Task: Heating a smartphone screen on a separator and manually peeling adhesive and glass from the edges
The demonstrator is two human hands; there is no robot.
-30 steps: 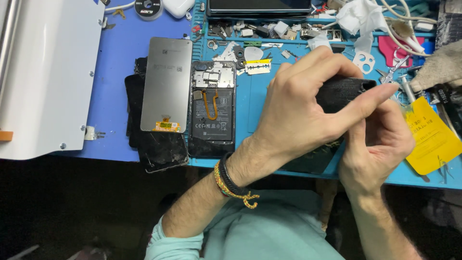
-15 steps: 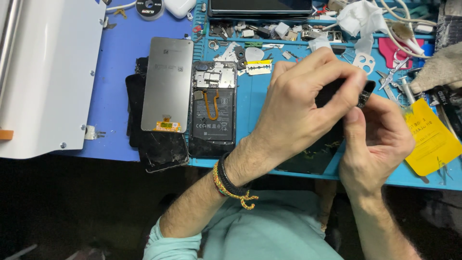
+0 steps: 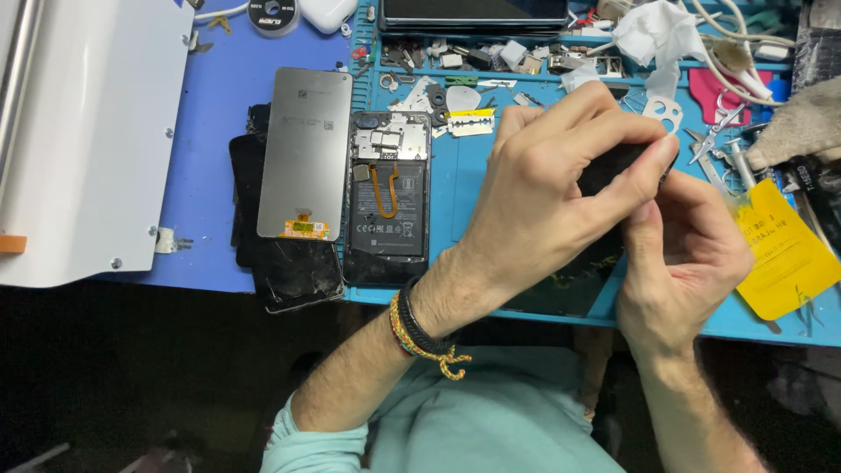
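Head view: left hand point(image 3: 543, 210) and right hand point(image 3: 688, 254) both grip a black phone screen panel point(image 3: 578, 276), fingers clamped narrow along its upper edge. Left of the left hand: an opened phone point(image 3: 388, 197), a grey display panel point(image 3: 305, 153). Yellow packet point(image 3: 788, 258) just right of the right hand.

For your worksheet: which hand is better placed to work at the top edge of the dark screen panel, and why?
Probably the right hand: its fingertips meet the dark screen panel at the top corner, while the left hand lies over the panel, gripping it steady.
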